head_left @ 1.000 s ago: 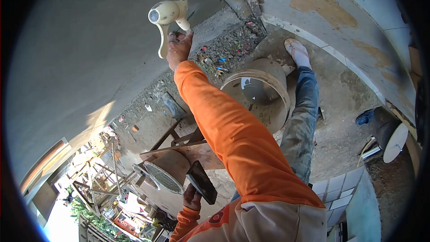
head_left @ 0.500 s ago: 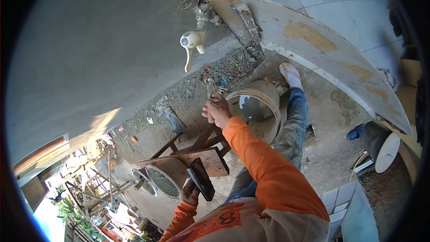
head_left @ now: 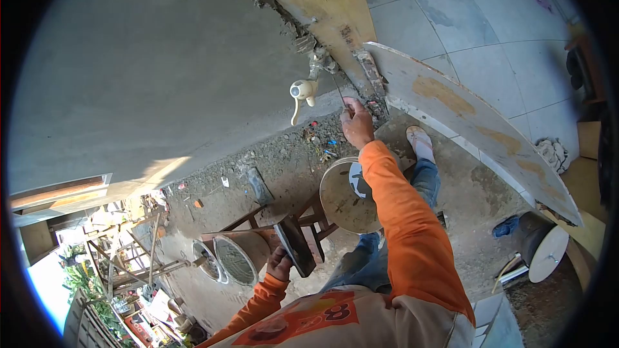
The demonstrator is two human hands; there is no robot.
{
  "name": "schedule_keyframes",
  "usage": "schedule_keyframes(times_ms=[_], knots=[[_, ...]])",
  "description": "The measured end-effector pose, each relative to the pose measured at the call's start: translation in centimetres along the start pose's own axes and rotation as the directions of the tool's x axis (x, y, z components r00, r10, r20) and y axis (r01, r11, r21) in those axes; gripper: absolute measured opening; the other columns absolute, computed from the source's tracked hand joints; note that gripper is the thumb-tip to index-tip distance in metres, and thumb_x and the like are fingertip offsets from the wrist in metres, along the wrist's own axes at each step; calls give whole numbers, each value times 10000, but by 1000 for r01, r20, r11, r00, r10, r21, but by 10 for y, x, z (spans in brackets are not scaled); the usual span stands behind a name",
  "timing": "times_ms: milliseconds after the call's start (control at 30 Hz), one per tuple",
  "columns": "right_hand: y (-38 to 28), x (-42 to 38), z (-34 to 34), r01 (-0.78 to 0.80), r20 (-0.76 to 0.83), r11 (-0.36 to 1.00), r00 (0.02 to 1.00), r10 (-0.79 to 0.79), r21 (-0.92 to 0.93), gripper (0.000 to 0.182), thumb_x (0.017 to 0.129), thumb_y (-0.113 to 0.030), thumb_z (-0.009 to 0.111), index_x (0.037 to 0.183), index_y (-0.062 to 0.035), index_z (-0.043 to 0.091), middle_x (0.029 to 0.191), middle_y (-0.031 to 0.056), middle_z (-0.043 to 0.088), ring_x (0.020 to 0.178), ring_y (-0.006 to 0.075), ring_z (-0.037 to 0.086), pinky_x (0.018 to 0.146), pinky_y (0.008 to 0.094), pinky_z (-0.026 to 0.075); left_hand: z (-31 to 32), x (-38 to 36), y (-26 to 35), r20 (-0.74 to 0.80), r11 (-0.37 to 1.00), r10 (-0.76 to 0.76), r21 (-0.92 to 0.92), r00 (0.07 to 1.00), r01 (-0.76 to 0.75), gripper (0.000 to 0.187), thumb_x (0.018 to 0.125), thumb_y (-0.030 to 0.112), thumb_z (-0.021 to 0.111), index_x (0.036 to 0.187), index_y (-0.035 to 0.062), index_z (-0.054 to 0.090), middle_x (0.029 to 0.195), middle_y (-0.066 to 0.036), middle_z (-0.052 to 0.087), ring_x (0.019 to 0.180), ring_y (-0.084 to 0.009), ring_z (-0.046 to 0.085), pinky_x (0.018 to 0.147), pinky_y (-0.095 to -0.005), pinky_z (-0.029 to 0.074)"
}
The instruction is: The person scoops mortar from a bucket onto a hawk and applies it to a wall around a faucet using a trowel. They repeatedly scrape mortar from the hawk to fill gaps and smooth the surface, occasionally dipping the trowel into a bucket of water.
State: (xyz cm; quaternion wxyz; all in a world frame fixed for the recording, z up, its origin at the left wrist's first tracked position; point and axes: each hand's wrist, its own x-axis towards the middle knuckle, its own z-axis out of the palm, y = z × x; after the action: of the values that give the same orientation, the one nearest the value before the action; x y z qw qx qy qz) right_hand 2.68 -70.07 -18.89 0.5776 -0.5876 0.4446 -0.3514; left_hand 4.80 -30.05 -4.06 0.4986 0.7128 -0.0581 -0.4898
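My right hand (head_left: 356, 122) is closed around a narrow trowel (head_left: 339, 90), its thin blade seen nearly edge-on. The blade points up toward the wall edge, just right of a cream tap (head_left: 301, 91) with a hanging lever. Closed on a dark rectangular plastering float (head_left: 294, 246), my left hand (head_left: 278, 264) is low and close to my body. The float's flat face is tilted, and its handle is mostly hidden by my fingers. Below my right forearm stands a round bucket (head_left: 335, 200), partly covered by the sleeve.
Grey plaster covers the wall (head_left: 161, 58), with rubble (head_left: 284, 135) along its foot. Two more buckets (head_left: 236, 261) stand by a wooden stool (head_left: 309, 219). A large curved board (head_left: 477, 109) leans at the right, near a dark cylinder (head_left: 538, 238) with a pale disc end.
My right hand has moved up and right with the trowel, from above the bucket to beside the tap. My left hand still holds the float. The camera view has shifted.
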Motion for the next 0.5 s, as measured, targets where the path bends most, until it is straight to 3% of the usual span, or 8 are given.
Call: schedule_keyframes(times_ms=[33,100,167,233,300,367,500], knots=[[-6,8,-1,0,8,1000,1000,0,9,332,765,-67,489,1090,-12,527,948,221,580,818,337,586,753,380,461,3,-1,3,-12,1000,3,2,1000,-3,239,854,63,460,1075,25,542,967,-32,602,853,-117,566,773,-257,453],[-12,20,-5,81,-44,978,995,-91,-195,333,756,-63,476,1082,-14,527,964,224,589,877,358,577,792,393,452,9,-5,7,-18,999,46,16,999,-46,242,852,64,465,1079,25,539,968,-36,605,858,-121,569,774,-262,456],[-5,27,-1,5,19,988,1000,-2,-154,342,747,-79,485,1082,-19,524,973,232,588,923,365,566,827,397,441,3,-9,-3,-35,1000,24,8,999,-23,252,850,65,469,1091,26,534,973,-37,605,862,-123,570,773,-265,458],[-6,28,4,-54,15,979,998,58,-195,335,740,-53,507,1072,-9,527,809,142,622,764,251,607,718,334,468,3,-14,-8,-52,1000,4,-8,999,-4,263,849,67,473,1103,27,530,977,-37,605,865,-125,571,771,-268,460],[-13,31,5,-36,54,972,997,49,-234,343,738,-78,515,1075,-18,530,811,152,621,762,261,608,729,337,471,5,-16,-12,-36,999,8,-37,999,-10,278,846,66,478,1118,28,522,980,-39,605,864,-128,573,764,-272,464],[-29,32,3,-83,100,960,988,114,-269,349,727,-105,526,1066,-20,531,972,237,591,933,361,572,823,380,451,11,-18,-9,-50,998,14,-54,999,-17,284,846,64,481,1125,27,519,987,-38,603,857,-125,570,754,-267,462],[-45,37,-6,-39,148,929,984,100,-368,389,704,-112,582,1078,-16,539,978,225,598,930,351,579,829,375,452,3,-23,-19,-57,1000,4,-9,998,-5,296,840,42,469,1131,18,518,988,-32,600,852,-112,559,741,-256,455]])
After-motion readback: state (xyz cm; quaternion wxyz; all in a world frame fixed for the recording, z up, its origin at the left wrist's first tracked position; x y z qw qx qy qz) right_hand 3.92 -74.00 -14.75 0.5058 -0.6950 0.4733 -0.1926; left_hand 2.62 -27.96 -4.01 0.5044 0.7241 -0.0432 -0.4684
